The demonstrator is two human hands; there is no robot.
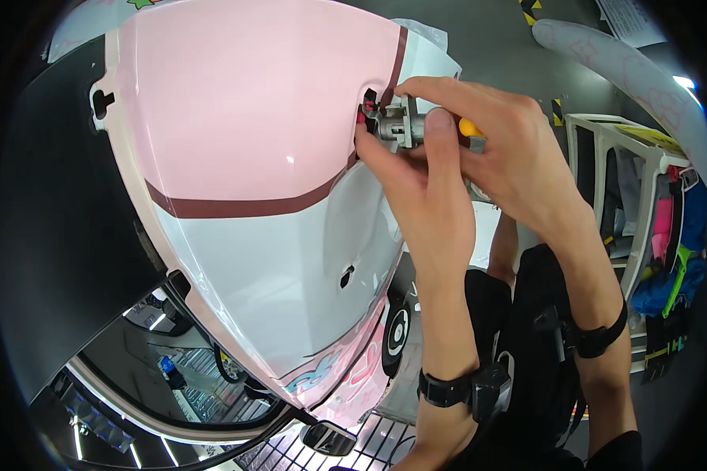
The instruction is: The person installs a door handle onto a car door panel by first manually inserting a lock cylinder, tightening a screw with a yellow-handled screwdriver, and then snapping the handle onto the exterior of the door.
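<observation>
Two bare forearms, each wearing a black wrist strap, are rising from the lower edge toward a large panel held close to the head. Left hand (428, 184) is reaching up with its fingers pressed together around a small grey metal lock-like fitting (397, 125), steadying it against the panel's edge, seemingly so it cannot turn or slip. Right hand (511, 149) is arching over from the right, its grip pinching the same fitting from above while a yellow-handled tool (470, 128), mostly hidden under the fingers, is lying in the palm; what kind of tool cannot be told.

That fitting is sitting at a dark notch on the right edge of the glossy pink and white plastic body panel (243, 157), smooth and curved, crossed by a maroon stripe and pierced by small slots. Something red is showing in the notch.

Beside it on the left, a matte black curved panel (63, 228) is filling the frame's edge. Below, a small black wheel (397, 330) is showing. Farther right, a white rack (605, 157) is holding blue, pink and green items.
</observation>
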